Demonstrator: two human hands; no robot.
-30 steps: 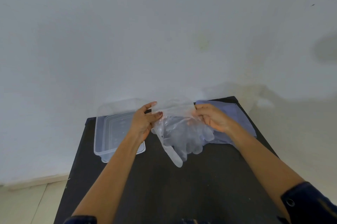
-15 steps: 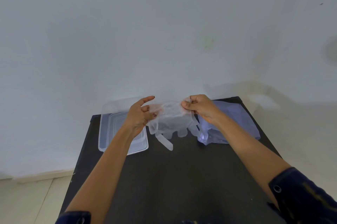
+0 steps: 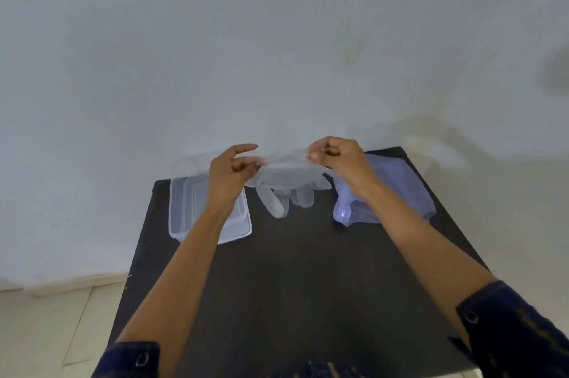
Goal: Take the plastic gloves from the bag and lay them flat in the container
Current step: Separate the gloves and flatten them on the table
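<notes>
A clear plastic glove hangs in the air between my two hands, cuff up and fingers dangling toward the black table. My left hand pinches the cuff's left corner and my right hand pinches its right corner. The clear rectangular container stands at the table's far left, partly under my left wrist. The bluish plastic bag lies at the far right, behind my right forearm.
A white wall rises right behind the table's far edge. Pale floor tiles show past the table's left edge. Dark sleeves cover both my arms near the bottom of the view.
Both hands rose and moved apart, stretching the glove's cuff taut. The glove lifted away from the bag and now hangs shorter, midway between container and bag.
</notes>
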